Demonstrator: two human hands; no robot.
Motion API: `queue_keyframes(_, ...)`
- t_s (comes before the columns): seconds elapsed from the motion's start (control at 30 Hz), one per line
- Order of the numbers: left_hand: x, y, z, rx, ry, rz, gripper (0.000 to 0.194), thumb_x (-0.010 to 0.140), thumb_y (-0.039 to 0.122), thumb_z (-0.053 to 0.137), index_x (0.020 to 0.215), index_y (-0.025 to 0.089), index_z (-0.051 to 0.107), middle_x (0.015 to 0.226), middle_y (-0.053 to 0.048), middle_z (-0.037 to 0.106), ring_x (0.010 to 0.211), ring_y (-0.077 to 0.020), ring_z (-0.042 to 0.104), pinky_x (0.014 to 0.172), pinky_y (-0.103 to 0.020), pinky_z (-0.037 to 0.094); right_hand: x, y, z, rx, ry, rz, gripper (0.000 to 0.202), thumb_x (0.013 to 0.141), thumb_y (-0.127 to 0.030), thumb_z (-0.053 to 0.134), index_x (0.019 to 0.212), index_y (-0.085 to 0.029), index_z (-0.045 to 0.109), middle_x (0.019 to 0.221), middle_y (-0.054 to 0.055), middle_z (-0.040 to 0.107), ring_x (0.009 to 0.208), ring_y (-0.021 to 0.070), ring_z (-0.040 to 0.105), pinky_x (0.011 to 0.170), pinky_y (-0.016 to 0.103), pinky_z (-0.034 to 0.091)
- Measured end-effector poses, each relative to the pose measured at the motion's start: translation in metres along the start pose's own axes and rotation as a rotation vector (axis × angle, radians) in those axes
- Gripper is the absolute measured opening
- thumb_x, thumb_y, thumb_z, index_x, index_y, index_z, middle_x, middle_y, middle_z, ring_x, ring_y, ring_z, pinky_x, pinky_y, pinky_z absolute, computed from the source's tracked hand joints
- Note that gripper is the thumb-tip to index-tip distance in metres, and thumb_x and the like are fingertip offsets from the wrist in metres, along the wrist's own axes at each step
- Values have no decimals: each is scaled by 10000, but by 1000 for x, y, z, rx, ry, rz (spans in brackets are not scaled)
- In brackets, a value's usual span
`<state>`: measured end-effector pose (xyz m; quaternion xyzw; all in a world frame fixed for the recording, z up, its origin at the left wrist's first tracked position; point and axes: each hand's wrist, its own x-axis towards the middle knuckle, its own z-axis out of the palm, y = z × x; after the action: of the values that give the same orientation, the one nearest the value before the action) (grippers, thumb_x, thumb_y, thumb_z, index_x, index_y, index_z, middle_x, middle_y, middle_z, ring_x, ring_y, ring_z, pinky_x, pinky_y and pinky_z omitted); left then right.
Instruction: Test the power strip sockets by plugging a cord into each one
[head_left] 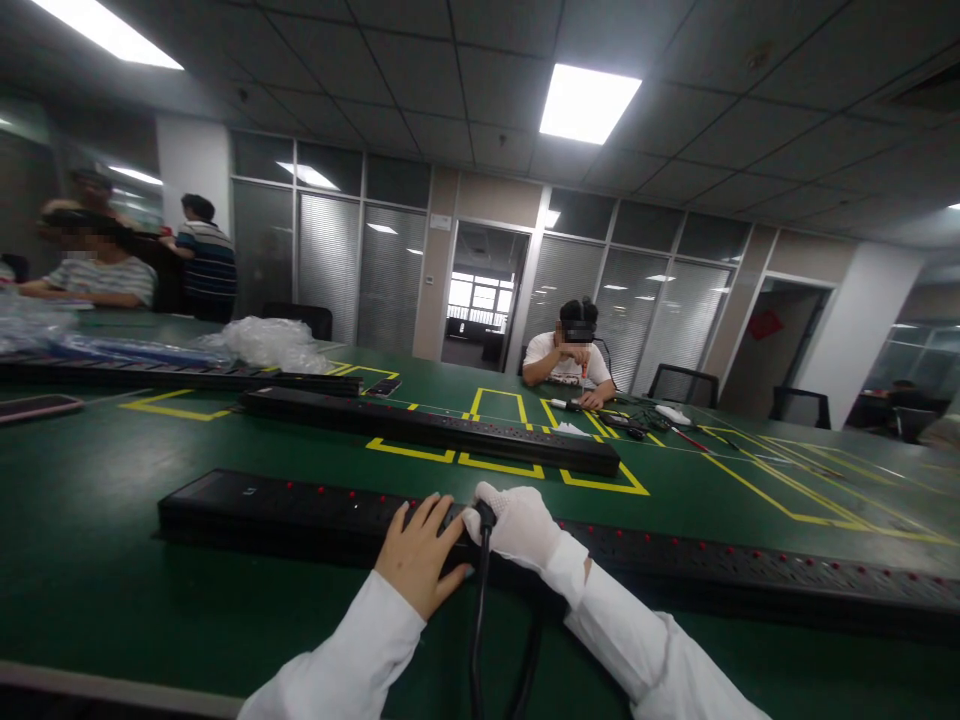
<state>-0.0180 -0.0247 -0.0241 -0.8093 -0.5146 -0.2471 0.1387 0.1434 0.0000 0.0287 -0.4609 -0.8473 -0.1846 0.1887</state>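
A long black power strip (300,510) with a row of red dots lies across the green table in front of me. My right hand (517,522), in a white glove, is closed round a black plug (486,516) at the strip's top face; its black cable (478,620) hangs toward me. Bare and with fingers spread, my left hand (421,555) rests on the strip just left of the plug and holds nothing. Whether the plug's pins are in a socket is hidden.
Beyond lies a second black strip (427,422) among yellow tape outlines (604,485). Phones (37,406) and clear plastic wrap (266,343) are at the left. Across the table sits a person (570,355) near cables and a white object (673,414).
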Motion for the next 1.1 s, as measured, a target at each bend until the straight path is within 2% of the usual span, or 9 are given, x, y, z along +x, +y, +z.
queue_keyframes(0.17, 0, 4, 6, 10, 53, -49, 450, 686, 396, 537, 1123, 293, 507, 1205, -53, 513, 1143, -254, 397, 956, -451, 248, 0, 1, 3, -18, 18, -10, 268, 805, -419, 355, 817, -219, 534, 558, -3, 591, 515, 118, 536, 496, 197, 252)
queue_keyframes(0.3, -1, 4, 7, 15, 44, -54, 453, 690, 391, 530, 1132, 297, 501, 1215, -51, 506, 1152, -259, 389, 957, -464, 242, -1, 1, 2, -30, 21, -18, 248, 800, -410, 362, 807, -226, 527, 547, -9, 587, 505, 119, 534, 486, 201, 240)
queue_keyframes(0.53, 0, -1, 1, 36, 11, 24, 493, 684, 360, 535, 1168, 293, 469, 1300, -75, 418, 1193, -298, 340, 943, -524, 239, 0, -2, -1, -48, 3, 3, 258, 797, -418, 370, 800, -216, 530, 547, -2, 585, 507, 122, 534, 479, 207, 224)
queue_keyframes(0.83, 0, -6, 11, 28, 35, 26, 498, 682, 375, 545, 1169, 319, 460, 1221, -48, 505, 1135, -279, 411, 933, -490, 269, 0, -1, -3, -16, 0, -13, 229, 790, -384, 365, 777, -214, 518, 520, -13, 561, 467, 108, 507, 462, 197, 228)
queue_keyframes(0.93, -1, -4, 10, -2, 15, 38, 484, 712, 417, 507, 1182, 323, 443, 1232, -46, 495, 1137, -281, 409, 918, -487, 289, -1, -1, -4, 6, -1, -9, 243, 799, -395, 356, 786, -219, 522, 533, -13, 564, 484, 108, 513, 474, 195, 241)
queue_keyframes(1.1, 0, 1, 4, 16, 32, -30, 457, 696, 415, 523, 1135, 293, 491, 1230, -56, 493, 1147, -278, 392, 945, -479, 258, -2, -3, -3, 14, 8, 16, 286, 820, -416, 342, 829, -213, 543, 554, -1, 571, 520, 107, 512, 509, 191, 259)
